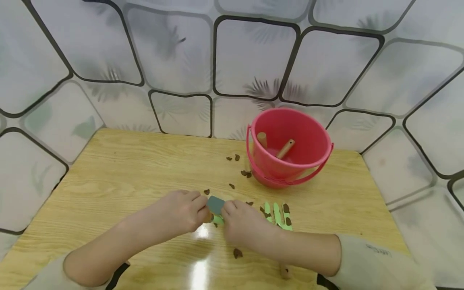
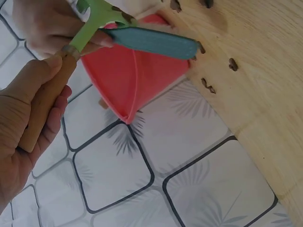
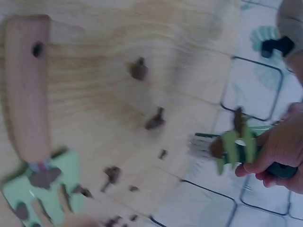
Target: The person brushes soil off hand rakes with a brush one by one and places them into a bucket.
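Note:
My left hand (image 1: 186,211) grips the wooden handle (image 2: 47,97) of a small green hand rake (image 2: 94,22). Brown clumps stick to its prongs (image 3: 230,147). Right beside it, my right hand (image 1: 246,223) holds a dark teal brush (image 2: 154,42) with pale bristles (image 3: 201,144), close against the rake's head. Both hands meet low over the table, so they hide much of the two tools in the head view. A green garden fork (image 1: 278,220) with brown bits on its tines lies by my right forearm, which covers part of its handle.
A pink bucket (image 1: 279,173) stands at the back right, its handle lowered in front and wooden tool handles (image 1: 285,149) inside. Several brown clumps (image 1: 237,253) are scattered over the wooden table (image 1: 145,169). A patterned wall covering (image 1: 177,52) closes off the back and sides.

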Available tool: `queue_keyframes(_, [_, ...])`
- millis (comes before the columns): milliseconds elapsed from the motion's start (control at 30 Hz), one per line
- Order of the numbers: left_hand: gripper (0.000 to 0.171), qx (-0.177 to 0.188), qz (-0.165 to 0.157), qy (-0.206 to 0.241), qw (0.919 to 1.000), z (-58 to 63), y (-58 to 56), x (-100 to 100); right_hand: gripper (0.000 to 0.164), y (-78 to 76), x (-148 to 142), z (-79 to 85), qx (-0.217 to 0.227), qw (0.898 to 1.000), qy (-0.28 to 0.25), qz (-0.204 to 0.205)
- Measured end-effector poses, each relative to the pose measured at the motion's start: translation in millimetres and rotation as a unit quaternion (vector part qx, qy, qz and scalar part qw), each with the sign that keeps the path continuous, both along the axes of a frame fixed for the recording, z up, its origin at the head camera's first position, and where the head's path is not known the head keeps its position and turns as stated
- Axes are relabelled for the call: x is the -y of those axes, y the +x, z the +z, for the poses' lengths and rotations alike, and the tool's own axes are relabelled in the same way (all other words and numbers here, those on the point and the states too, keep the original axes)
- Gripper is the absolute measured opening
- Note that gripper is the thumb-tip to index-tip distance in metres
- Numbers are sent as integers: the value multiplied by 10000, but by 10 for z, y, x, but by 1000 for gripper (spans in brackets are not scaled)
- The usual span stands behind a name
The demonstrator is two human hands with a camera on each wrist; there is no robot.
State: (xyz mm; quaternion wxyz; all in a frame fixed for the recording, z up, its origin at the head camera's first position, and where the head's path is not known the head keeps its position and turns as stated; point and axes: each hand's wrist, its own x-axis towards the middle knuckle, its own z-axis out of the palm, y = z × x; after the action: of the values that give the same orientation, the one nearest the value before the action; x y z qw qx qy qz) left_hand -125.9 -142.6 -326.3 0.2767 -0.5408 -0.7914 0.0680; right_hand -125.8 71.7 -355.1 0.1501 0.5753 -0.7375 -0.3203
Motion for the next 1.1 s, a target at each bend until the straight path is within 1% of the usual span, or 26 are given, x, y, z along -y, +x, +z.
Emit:
queue_keyframes(67, [38,125,17,126,9998,-6,-9,23,32,18,-32,69,57,10000,-59,19])
queue_keyframes(167, [36,214,-58,357,9991,-1,-14,37,28,109,-101,184,75,9995,-293,60])
queue_keyframes(233, [31,193,-152,455,9987,22,-4,19,25,178,-136,241,39,9990,-444,82])
queue_keyframes(300, [29,85,-185,441,9988,42,3,-7,21,218,-156,285,31,9985,-542,64])
queue_keyframes(367, [26,26,-144,396,9991,75,19,-27,15,213,-173,308,6,9975,-704,9])
queue_keyframes(433, [24,-27,-59,321,9995,100,37,-23,10,169,-194,339,45,9960,-883,-92])
queue_keyframes(467, [22,-54,-20,284,9996,109,46,-18,13,137,-211,356,72,9934,-1139,-132])
queue_keyframes(500, [21,-64,8,259,9996,114,55,-8,19,102,-231,370,91,9895,-1428,-193])
queue_keyframes(533, [24,-67,27,254,9997,108,64,3,26,66,-258,387,170,9845,-1726,-261])
queue_keyframes(600, [37,-35,37,339,9994,75,78,35,36,-7,-318,416,357,9694,-2405,-338])
queue_keyframes(633, [43,-15,30,426,9991,52,84,51,38,-38,-352,423,465,9592,-2769,-340])
queue_keyframes(667, [48,3,26,530,9986,24,88,66,38,-68,-388,423,560,9476,-3127,-342])
queue_keyframes(700, [51,5,24,635,9980,-7,91,82,32,-93,-428,419,651,9394,-3348,-359])
queue_keyframes(767, [50,51,24,876,9961,-76,89,120,20,-134,-505,392,809,9213,-3788,-339])
queue_keyframes(800, [49,128,20,996,9949,-112,85,143,21,-147,-540,373,829,9145,-3944,-346])
queue_keyframes(867, [45,414,42,1236,9915,-184,81,193,32,-164,-614,323,971,8996,-4234,-448])
queue_keyframes(900, [44,666,77,1382,9881,-222,80,223,40,-171,-648,291,1055,8914,-4377,-521])
queue_keyframes(933, [42,963,131,1539,9833,-256,81,253,42,-174,-679,259,1172,8825,-4509,-646])
queue_keyframes(967, [41,1340,212,1699,9761,-288,86,284,44,-177,-709,226,1309,8736,-4622,-780])
queue_keyframes(1000, [39,1781,336,1833,9662,-314,95,315,45,-180,-738,192,1450,8636,-4743,-908])
queue_keyframes(1033, [36,2276,508,1962,9524,-336,106,343,46,-184,-765,157,1638,8525,-4855,-1030])
queue_keyframes(1067, [32,2894,696,2102,9312,-353,118,368,46,-187,-789,122,1784,8429,-4949,-1132])
queue_keyframes(1100, [29,3596,968,2226,9010,-363,130,390,40,-190,-808,86,1954,8324,-5046,-1195])
